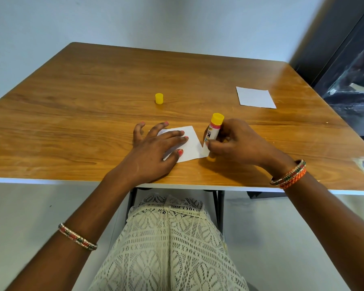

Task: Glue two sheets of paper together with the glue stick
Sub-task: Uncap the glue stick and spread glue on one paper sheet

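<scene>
Your left hand (156, 148) flat, fingers spread, pinning the small white paper square (190, 144) at frame centre, your right hand (235, 141) gripping the uncapped yellow-ended glue stick (213, 131) on its right corner, second white paper sheet (255, 97) upper right, yellow plastic cap (159, 98) standing apart on the wooden table (93, 101).

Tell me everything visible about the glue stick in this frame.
The glue stick is a white plastic tube with a printed label, a pink band and a yellow base pointing up. It is uncapped and tilted, its lower end on the near paper sheet's right corner. The right hand grips it.

glue stick (212, 132) label: big "k" readable, rest too blurry.
</scene>
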